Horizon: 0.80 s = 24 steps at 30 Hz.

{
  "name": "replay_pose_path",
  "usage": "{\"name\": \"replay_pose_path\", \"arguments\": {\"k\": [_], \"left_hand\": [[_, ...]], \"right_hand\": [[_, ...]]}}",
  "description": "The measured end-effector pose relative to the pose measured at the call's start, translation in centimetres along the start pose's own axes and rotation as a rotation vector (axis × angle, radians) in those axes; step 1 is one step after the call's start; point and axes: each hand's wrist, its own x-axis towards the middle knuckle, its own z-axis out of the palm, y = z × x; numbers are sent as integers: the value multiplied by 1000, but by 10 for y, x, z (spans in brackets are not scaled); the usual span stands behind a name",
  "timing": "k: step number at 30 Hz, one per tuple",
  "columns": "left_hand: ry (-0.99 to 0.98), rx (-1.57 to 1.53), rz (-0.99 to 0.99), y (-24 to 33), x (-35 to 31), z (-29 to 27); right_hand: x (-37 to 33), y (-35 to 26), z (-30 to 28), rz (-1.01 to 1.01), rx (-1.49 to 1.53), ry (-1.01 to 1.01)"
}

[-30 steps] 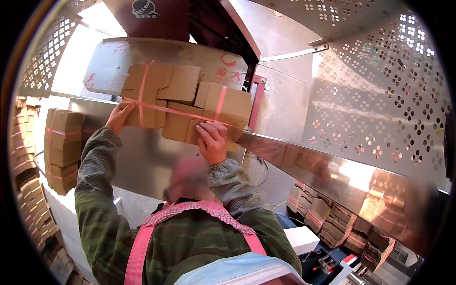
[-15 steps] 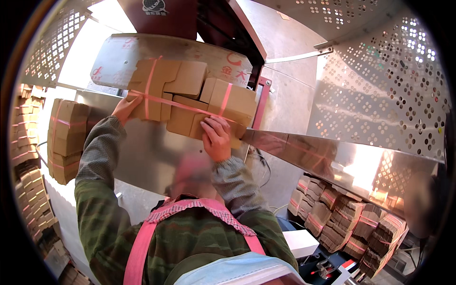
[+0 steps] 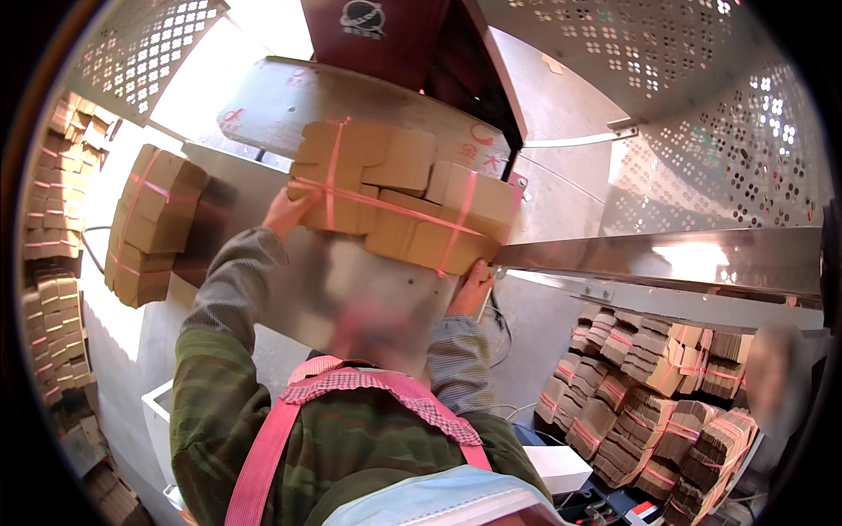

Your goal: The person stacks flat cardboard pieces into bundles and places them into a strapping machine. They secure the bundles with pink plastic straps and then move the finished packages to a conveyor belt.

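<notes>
A bundle of folded cardboard cartons (image 3: pixel 402 193), tied crosswise with pink strapping, lies on the metal table in front of me. My left hand (image 3: pixel 291 212) grips its left end, with the thumb on top beside the lengthwise strap. At the near right corner, my right hand (image 3: pixel 474 287) holds the edge with its fingers partly hidden. A second strapped carton bundle (image 3: pixel 158 219) sits at the table's left end, apart from my hands.
The metal tabletop (image 3: pixel 303 280) is shiny. Behind it rises a dark red machine (image 3: pixel 373 39). A metal rail (image 3: pixel 649 254) and a perforated panel (image 3: pixel 702 149) stand to the right. Strapped carton stacks (image 3: pixel 640 412) fill the lower right, and more stacks (image 3: pixel 61 324) line the left.
My right hand has moved from the bundle's near side, by the strap, to its near right corner. My left hand stays at the left end. The whole view has shifted and turned slightly.
</notes>
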Motion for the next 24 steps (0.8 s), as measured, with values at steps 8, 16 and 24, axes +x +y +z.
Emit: {"name": "replay_pose_path", "arguments": {"k": [8, 16, 24], "left_hand": [[124, -218, -333, -63, -197, -40], [-152, -80, -273, -24, -216, -191], [-351, 199, -20, 21, 20, -195]], "right_hand": [[-21, 19, -8, -102, 108, -128], [-12, 36, 98, -123, -410, -378], [-108, 63, 146, 175, 247, -379]]}}
